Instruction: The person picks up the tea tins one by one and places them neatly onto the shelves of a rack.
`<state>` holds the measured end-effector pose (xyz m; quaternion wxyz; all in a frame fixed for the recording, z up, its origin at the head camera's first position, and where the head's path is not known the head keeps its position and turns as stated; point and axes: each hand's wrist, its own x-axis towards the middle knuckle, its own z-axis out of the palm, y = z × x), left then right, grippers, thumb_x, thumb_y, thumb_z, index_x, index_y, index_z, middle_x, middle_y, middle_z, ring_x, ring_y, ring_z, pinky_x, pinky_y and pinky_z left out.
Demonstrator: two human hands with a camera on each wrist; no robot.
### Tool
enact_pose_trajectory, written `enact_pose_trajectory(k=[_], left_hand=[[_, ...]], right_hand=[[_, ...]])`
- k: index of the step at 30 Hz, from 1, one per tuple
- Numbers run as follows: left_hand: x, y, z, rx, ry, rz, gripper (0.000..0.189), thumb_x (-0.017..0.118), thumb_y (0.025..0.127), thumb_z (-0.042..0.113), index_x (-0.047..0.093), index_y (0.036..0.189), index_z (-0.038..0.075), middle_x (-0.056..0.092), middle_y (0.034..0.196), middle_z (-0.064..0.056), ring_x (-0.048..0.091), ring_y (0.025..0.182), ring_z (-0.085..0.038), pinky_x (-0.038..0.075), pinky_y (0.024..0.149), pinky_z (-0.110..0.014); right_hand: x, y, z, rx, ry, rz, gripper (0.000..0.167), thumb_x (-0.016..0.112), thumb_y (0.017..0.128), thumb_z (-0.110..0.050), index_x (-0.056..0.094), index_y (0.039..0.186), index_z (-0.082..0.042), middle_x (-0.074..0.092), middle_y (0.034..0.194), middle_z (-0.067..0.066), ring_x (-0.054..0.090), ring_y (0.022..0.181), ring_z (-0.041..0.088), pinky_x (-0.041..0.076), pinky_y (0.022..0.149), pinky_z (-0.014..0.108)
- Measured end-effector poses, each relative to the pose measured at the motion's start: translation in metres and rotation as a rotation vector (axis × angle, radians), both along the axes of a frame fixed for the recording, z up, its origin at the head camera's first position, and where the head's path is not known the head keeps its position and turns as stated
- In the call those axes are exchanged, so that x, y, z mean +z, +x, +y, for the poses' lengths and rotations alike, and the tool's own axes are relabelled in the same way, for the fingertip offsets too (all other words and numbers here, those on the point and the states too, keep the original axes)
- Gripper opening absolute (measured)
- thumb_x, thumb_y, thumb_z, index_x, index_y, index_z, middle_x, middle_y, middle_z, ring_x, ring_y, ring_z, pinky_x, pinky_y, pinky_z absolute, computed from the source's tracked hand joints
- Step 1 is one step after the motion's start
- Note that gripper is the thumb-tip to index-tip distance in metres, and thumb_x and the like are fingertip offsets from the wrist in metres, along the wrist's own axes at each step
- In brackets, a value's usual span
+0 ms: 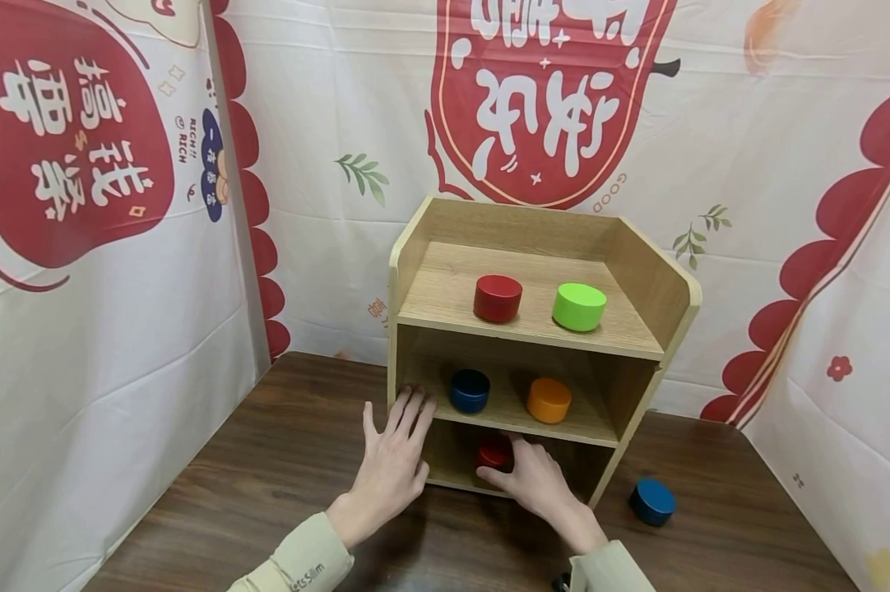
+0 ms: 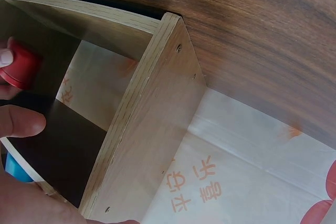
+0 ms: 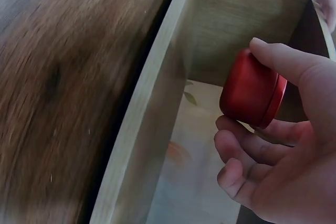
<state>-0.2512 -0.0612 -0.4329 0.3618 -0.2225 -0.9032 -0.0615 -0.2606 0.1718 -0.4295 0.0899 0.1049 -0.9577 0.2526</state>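
My right hand (image 1: 537, 481) reaches into the bottom compartment of a small wooden shelf (image 1: 534, 339). Thumb and fingers pinch a round red tin (image 3: 249, 90), tilted in the right wrist view. The left wrist view also shows this red tin (image 2: 23, 66) inside the compartment. My left hand (image 1: 389, 469) rests at the shelf's left side panel (image 2: 152, 124), fingers stretched toward the middle level and thumb in front of the lower opening. Near its fingertips on the middle level sits a dark blue tin (image 1: 470, 390), with an orange tin (image 1: 549, 400) to its right.
On the shelf's top level stand another red tin (image 1: 498, 298) and a bright green tin (image 1: 579, 307). A blue tin (image 1: 652, 502) lies on the dark wood table (image 1: 304, 427), right of the shelf. Printed white cloth (image 1: 326, 247) hangs behind and at both sides.
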Motion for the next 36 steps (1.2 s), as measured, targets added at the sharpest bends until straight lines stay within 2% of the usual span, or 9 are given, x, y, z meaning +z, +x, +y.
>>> enact_pose_trajectory(k=[5,11,17,26,36], left_hand=[[0.001,0.0,-0.001,-0.011,0.008,-0.001,0.091,0.077,0.068,0.018,0.035,0.149,0.012,0.037,0.153,-0.01,0.031,0.144,-0.028,0.024,0.1,-0.076],[0.001,0.0,0.0,-0.01,0.006,-0.005,0.092,0.077,0.068,0.018,0.035,0.149,0.012,0.036,0.153,-0.01,0.031,0.144,-0.028,0.024,0.1,-0.076],[0.002,0.001,0.001,-0.007,0.001,-0.015,0.09,0.076,0.07,0.018,0.035,0.149,0.012,0.036,0.154,-0.01,0.03,0.144,-0.028,0.024,0.1,-0.076],[0.001,0.001,0.0,0.001,-0.005,-0.025,0.091,0.077,0.07,0.019,0.034,0.15,0.013,0.035,0.154,-0.01,0.029,0.145,-0.027,0.024,0.101,-0.076],[0.001,0.0,0.0,-0.004,0.004,-0.019,0.09,0.076,0.069,0.019,0.035,0.149,0.013,0.035,0.154,-0.01,0.029,0.145,-0.027,0.021,0.102,-0.075]], right_hand=[[-0.004,-0.006,-0.012,-0.004,0.008,-0.027,0.074,0.077,0.076,-0.046,0.055,0.132,-0.004,0.071,0.097,0.018,0.066,0.069,0.021,0.052,0.059,0.037],[-0.01,-0.012,-0.022,0.009,0.026,-0.036,0.075,0.076,0.077,-0.046,0.053,0.134,-0.003,0.072,0.089,0.015,0.061,0.06,0.016,0.049,0.054,0.033],[-0.018,-0.015,-0.029,0.014,0.057,-0.009,0.074,0.077,0.076,-0.044,0.053,0.133,-0.004,0.072,0.091,0.014,0.065,0.066,0.021,0.049,0.052,0.034],[-0.028,-0.017,-0.036,0.003,0.068,-0.035,0.075,0.077,0.076,-0.047,0.052,0.133,-0.006,0.07,0.096,0.018,0.065,0.069,0.027,0.047,0.05,0.036],[-0.033,-0.018,-0.04,0.003,0.091,-0.006,0.07,0.079,0.074,-0.045,0.053,0.127,-0.008,0.069,0.096,0.019,0.066,0.072,0.03,0.048,0.052,0.04]])
